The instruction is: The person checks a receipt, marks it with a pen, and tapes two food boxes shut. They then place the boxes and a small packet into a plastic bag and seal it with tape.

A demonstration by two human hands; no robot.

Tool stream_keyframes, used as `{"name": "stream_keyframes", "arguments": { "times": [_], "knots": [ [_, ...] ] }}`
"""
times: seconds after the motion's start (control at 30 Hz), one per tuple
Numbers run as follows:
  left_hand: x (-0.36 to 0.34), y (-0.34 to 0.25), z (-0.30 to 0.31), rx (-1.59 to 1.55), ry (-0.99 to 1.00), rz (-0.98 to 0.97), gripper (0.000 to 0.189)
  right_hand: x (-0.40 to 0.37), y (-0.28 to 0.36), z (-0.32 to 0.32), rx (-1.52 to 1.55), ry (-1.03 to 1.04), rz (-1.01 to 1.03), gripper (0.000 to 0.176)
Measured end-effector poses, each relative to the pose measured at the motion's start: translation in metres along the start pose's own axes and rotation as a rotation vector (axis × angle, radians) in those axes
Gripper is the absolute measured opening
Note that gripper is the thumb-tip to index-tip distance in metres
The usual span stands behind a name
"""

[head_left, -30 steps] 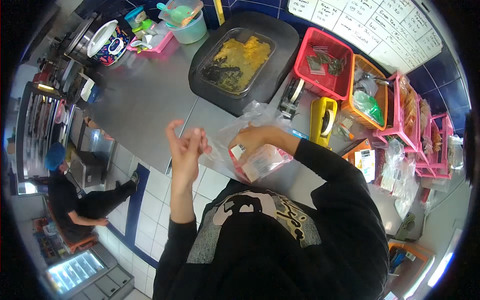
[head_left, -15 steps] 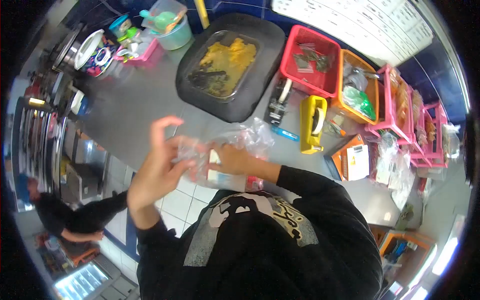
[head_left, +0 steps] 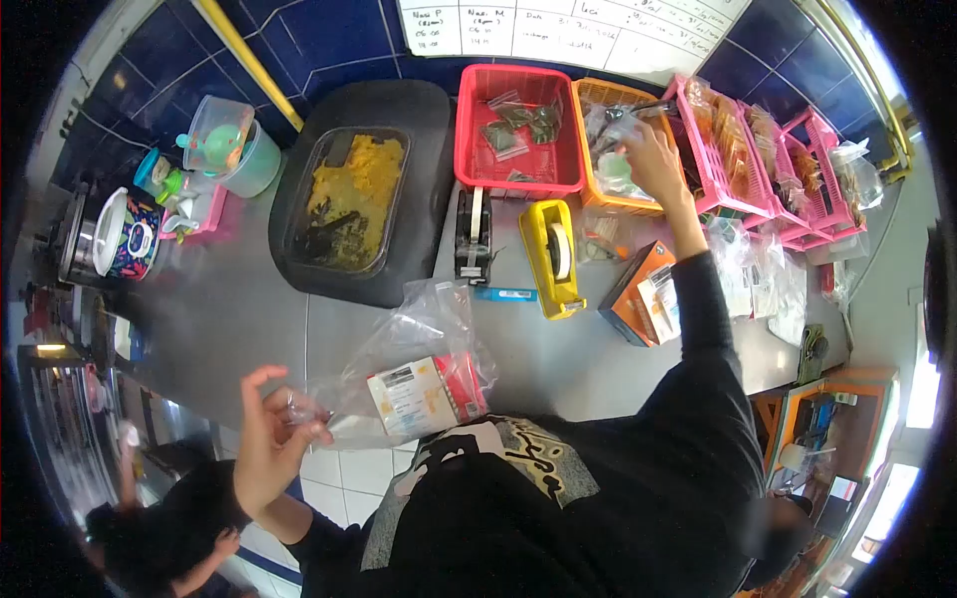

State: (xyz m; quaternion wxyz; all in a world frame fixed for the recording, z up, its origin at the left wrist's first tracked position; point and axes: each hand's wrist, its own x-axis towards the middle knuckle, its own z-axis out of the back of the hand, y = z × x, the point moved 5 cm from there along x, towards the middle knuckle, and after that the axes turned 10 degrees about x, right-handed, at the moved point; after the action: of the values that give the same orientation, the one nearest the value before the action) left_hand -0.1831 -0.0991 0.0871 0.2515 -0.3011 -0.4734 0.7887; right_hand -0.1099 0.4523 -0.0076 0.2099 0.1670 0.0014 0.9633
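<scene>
My left hand (head_left: 271,439) pinches the gathered edge of a clear plastic bag (head_left: 424,314) at the counter's front. Inside the bag lie a white card (head_left: 413,397) with printed text and orange marks, and a red packet (head_left: 462,384) beside it. Out to the right, my right hand (head_left: 655,164) is over the orange basket (head_left: 598,189), its fingers apart and pointing down at the crumpled clear plastic (head_left: 620,135) there. No held thing shows in it.
Behind the bag stand a black tape dispenser (head_left: 474,234), a yellow tape dispenser (head_left: 549,261) and a blue marker (head_left: 505,295). A tray of yellow food (head_left: 349,214), a red basket (head_left: 518,179) and pink racks (head_left: 733,179) line the back. A co-worker (head_left: 159,528) is at lower left.
My right hand has left the bag and moved right and back to the orange basket. My left hand has come down with the bag's edge in its fingers. The view has shifted right.
</scene>
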Motion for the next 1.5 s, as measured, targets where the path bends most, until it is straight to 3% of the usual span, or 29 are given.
{"name": "stream_keyframes", "arguments": {
  "times": [0.1, 0.23, 0.3, 0.37, 0.43, 0.53, 0.57, 0.63, 0.67, 0.7, 0.77, 0.83, 0.9, 0.93, 0.97, 1.0, 1.03, 1.07, 1.1, 1.13, 1.2, 1.23, 1.33, 1.37, 1.43, 1.5],
  "knots": [
    [0.008, -0.005, 0.002, 0.126, 0.041, 0.010, 0.058, -0.014, -0.051, -0.052, -0.196, 0.166, -0.038, 0.013],
    [0.025, -0.012, 0.004, 0.237, 0.017, 0.062, 0.056, -0.007, -0.070, -0.063, -0.084, 0.287, -0.043, 0.009],
    [0.032, -0.014, 0.001, 0.236, 0.010, 0.089, 0.056, -0.005, -0.072, -0.039, 0.381, 0.003, -0.016, 0.007],
    [0.035, -0.012, -0.002, 0.231, 0.003, 0.120, 0.055, -0.004, -0.074, -0.024, 0.540, -0.205, 0.034, 0.012],
    [0.036, -0.010, -0.004, 0.175, -0.037, 0.121, 0.054, -0.007, -0.093, -0.023, 0.955, -0.337, -0.199, 0.020],
    [0.034, -0.007, -0.005, 0.177, -0.037, 0.086, 0.053, -0.011, -0.088, 0.021, 0.845, -0.536, -0.030, 0.030],
    [0.032, -0.006, -0.005, 0.172, -0.040, 0.087, 0.053, -0.012, -0.089, 0.034, 0.887, -0.716, -0.096, 0.020],
    [0.028, -0.004, -0.003, 0.201, -0.072, 0.048, 0.054, -0.009, -0.095, 0.035, 1.283, -0.756, -0.263, 0.009],
    [0.026, -0.001, -0.003, 0.194, -0.079, 0.050, 0.054, -0.008, -0.068, 0.043, 1.716, -0.806, -0.434, 0.009],
    [0.024, 0.002, -0.001, 0.185, -0.125, 0.039, 0.055, -0.009, -0.052, 0.045, 1.720, -0.794, -0.426, 0.009],
    [0.016, 0.009, 0.003, 0.167, -0.196, 0.049, 0.055, -0.001, -0.006, 0.040, 1.900, -0.471, -0.268, 0.019],
    [0.011, 0.011, 0.003, 0.114, -0.220, -0.004, 0.057, -0.014, 0.095, 0.065, 2.101, -0.400, -0.433, 0.031],
    [0.006, 0.021, 0.004, 0.081, -0.288, -0.091, 0.059, -0.033, 0.177, 0.053, 2.127, -0.055, -0.486, 0.042],
    [0.002, 0.026, 0.006, 0.078, -0.325, -0.050, 0.059, -0.046, 0.230, 0.059, 2.151, 0.087, -0.114, 0.044],
    [0.000, 0.027, 0.008, 0.050, -0.364, -0.081, 0.058, -0.061, 0.273, 0.053, 1.907, 0.358, -0.008, 0.043],
    [-0.004, 0.027, 0.010, 0.024, -0.398, -0.123, 0.057, -0.078, 0.331, 0.043, 2.372, 0.625, 0.179, 0.031],
    [-0.009, 0.034, 0.012, 0.024, -0.421, -0.109, 0.057, -0.092, 0.376, 0.057, 1.758, 0.444, 0.554, 0.022],
    [-0.015, 0.039, 0.015, -0.022, -0.480, -0.126, 0.056, -0.115, 0.417, 0.036, 1.702, 0.464, 0.770, 0.022],
    [-0.020, 0.042, 0.018, -0.070, -0.533, -0.148, 0.054, -0.139, 0.448, 0.005, 1.408, 0.630, 0.722, 0.021],
    [-0.025, 0.044, 0.018, -0.027, -0.531, -0.170, 0.053, -0.157, 0.474, -0.027, 1.354, 0.674, 0.767, 0.023],
    [-0.037, 0.041, 0.016, -0.028, -0.541, -0.134, 0.053, -0.178, 0.510, -0.065, 0.666, 1.089, 0.950, 0.020],
    [-0.044, 0.038, 0.015, -0.024, -0.549, -0.107, 0.054, -0.181, 0.511, -0.065, 0.661, 1.091, 0.960, 0.020],
    [-0.069, 0.021, 0.000, -0.080, -0.503, -0.249, 0.060, -0.175, 0.502, -0.010, 2.116, 1.522, 0.530, 0.055],
    [-0.072, 0.019, -0.001, -0.083, -0.521, -0.243, 0.060, -0.177, 0.505, -0.010, 2.107, 1.543, 0.539, 0.055],
    [-0.078, 0.013, -0.004, -0.081, -0.489, -0.347, 0.067, -0.177, 0.510, -0.010, 1.911, 1.282, 0.824, 0.050],
    [-0.079, 0.020, 0.001, -0.063, -0.475, -0.293, 0.068, -0.180, 0.510, -0.012, 1.704, 0.999, 1.061, 0.045]
  ]
}}
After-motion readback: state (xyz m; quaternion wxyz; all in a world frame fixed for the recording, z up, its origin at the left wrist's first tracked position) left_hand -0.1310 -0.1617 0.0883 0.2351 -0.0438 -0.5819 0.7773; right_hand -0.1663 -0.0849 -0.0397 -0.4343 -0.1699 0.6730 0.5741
